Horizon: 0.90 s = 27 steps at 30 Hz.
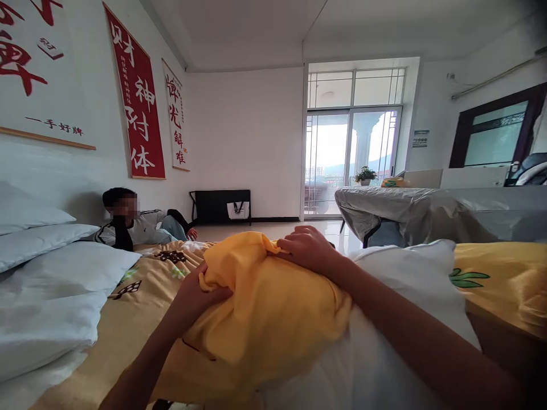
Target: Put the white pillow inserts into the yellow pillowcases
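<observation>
A yellow pillowcase (277, 307) is bunched up in front of me, above a patterned bedspread (132, 319). My left hand (197, 299) is closed on its left edge, the thumb lying over the fabric. At the top, my right hand (307, 249) has its fingers bent over the pillowcase's folded edge, gripping it. A white pillow (401, 273) lies under my right forearm and against the pillowcase. Whether part of that pillow is inside the case I cannot tell.
White pillows (55, 290) are stacked at the left. Behind the bed's far side, a person (141, 222) leans by the wall. Yellow fabric with a green leaf print (508, 279) lies at right. Farther back stand a plastic-covered table (410, 210) and a black folded panel (213, 206).
</observation>
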Each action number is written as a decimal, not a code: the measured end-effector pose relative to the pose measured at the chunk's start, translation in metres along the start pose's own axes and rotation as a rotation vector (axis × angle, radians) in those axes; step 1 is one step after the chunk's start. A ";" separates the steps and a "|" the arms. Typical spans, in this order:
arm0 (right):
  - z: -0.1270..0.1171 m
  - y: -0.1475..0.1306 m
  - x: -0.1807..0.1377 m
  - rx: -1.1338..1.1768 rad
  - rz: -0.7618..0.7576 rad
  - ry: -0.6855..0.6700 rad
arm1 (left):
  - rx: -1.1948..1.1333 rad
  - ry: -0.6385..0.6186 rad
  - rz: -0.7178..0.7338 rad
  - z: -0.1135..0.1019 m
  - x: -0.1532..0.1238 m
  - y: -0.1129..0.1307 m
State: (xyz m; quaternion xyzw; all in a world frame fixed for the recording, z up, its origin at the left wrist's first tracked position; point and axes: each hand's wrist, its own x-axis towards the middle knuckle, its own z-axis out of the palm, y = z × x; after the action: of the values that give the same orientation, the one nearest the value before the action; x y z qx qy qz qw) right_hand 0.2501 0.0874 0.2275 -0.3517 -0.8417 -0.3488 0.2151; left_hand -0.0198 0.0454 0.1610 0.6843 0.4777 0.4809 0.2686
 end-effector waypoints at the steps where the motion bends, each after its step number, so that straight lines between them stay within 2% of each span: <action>1: -0.006 0.006 0.005 -0.023 -0.012 0.017 | -0.034 0.011 -0.007 0.002 0.004 0.004; 3: -0.013 0.012 0.009 -0.045 -0.025 0.031 | -0.101 0.048 -0.019 0.004 0.009 0.003; 5: -0.009 0.014 0.003 -0.033 -0.005 0.015 | -0.129 0.064 -0.013 0.006 0.007 -0.007; 10: 0.027 0.019 -0.037 0.130 0.098 -0.203 | -0.146 -0.054 -0.004 0.009 -0.012 -0.043; 13: 0.037 0.029 -0.049 0.143 0.164 -0.198 | -0.146 0.023 0.015 0.004 -0.019 -0.050; 16: 0.031 0.027 -0.046 0.089 0.294 -0.127 | -0.182 0.135 -0.017 0.001 -0.020 -0.047; 18: 0.021 0.011 -0.038 0.147 0.394 -0.043 | -0.192 0.226 -0.072 0.004 -0.018 -0.040; 20: 0.012 -0.016 -0.030 0.303 0.439 0.070 | -0.132 0.321 -0.077 0.011 -0.015 -0.030; 22: 0.005 -0.047 -0.022 0.460 0.396 0.135 | -0.045 0.417 -0.054 0.019 -0.015 -0.018; 24: 0.005 -0.071 -0.013 0.552 0.321 0.132 | 0.029 0.525 -0.073 0.025 -0.020 -0.009; 27: 0.014 -0.085 -0.004 0.655 0.241 0.091 | 0.107 0.676 -0.020 0.019 -0.037 -0.007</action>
State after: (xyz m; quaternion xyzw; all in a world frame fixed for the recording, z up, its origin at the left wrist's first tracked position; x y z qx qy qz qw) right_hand 0.1877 0.0530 0.1785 -0.3447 -0.8509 -0.0479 0.3934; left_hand -0.0082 0.0163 0.1325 0.4946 0.5708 0.6523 0.0632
